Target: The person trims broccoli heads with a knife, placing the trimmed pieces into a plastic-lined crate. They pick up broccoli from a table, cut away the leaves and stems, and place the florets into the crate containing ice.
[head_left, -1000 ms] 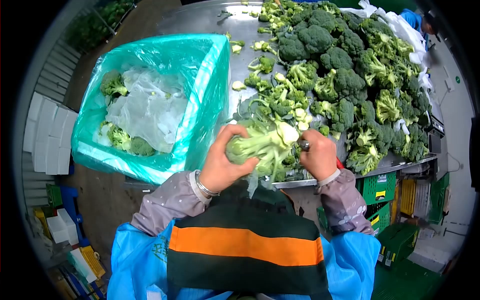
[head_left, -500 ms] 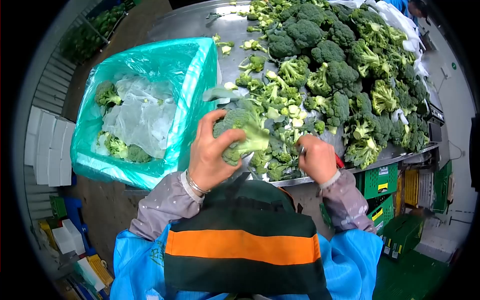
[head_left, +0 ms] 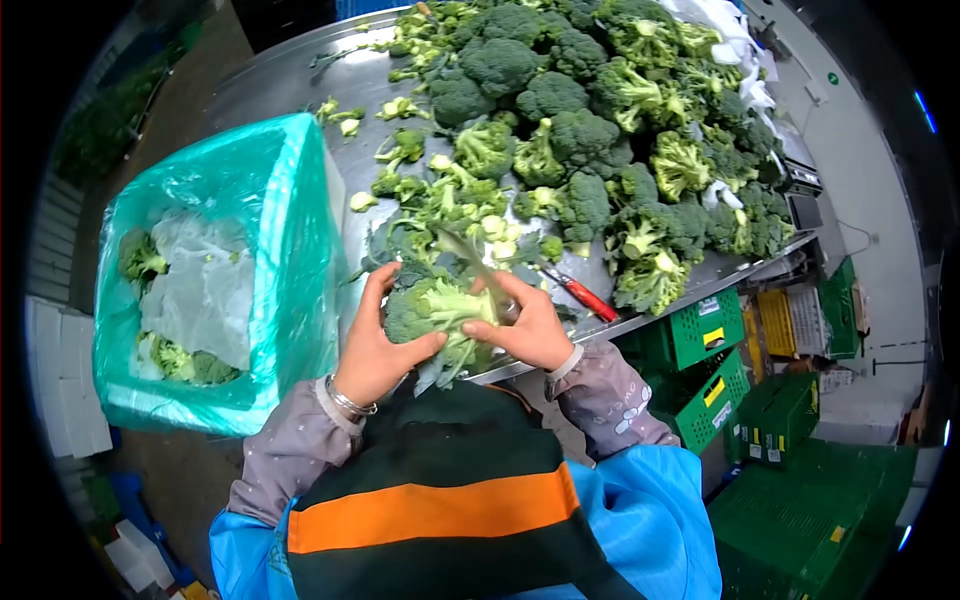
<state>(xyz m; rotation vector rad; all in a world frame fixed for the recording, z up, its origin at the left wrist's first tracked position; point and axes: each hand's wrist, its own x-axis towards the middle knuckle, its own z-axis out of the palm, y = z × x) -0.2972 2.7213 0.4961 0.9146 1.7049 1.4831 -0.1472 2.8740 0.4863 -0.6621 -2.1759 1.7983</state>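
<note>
My left hand (head_left: 378, 350) is wrapped around a head of broccoli (head_left: 415, 310), its pale stalk pointing right. Closed around a knife is my right hand (head_left: 530, 328), with the handle mostly hidden in the fingers. The blurred knife blade (head_left: 468, 252) points up and left, just beyond the stalk. My right thumb rests near the cut stem. Leaves hang below the broccoli, close to the table's front edge. Beyond my hands lie trimmed stem pieces (head_left: 497, 232), and a red-handled tool (head_left: 583, 294) lies to the right of them.
A large heap of broccoli (head_left: 590, 135) covers the right of the metal table (head_left: 270, 85). To the left stands a bin lined with green plastic (head_left: 270, 290), holding broccoli and clear film (head_left: 200, 280). Green crates (head_left: 705, 328) are stacked at the right below the table.
My right hand and knife have come in to the broccoli's stalk, uncovering the red-handled tool. The broccoli has turned in my left hand and sits lower. The view has shifted right.
</note>
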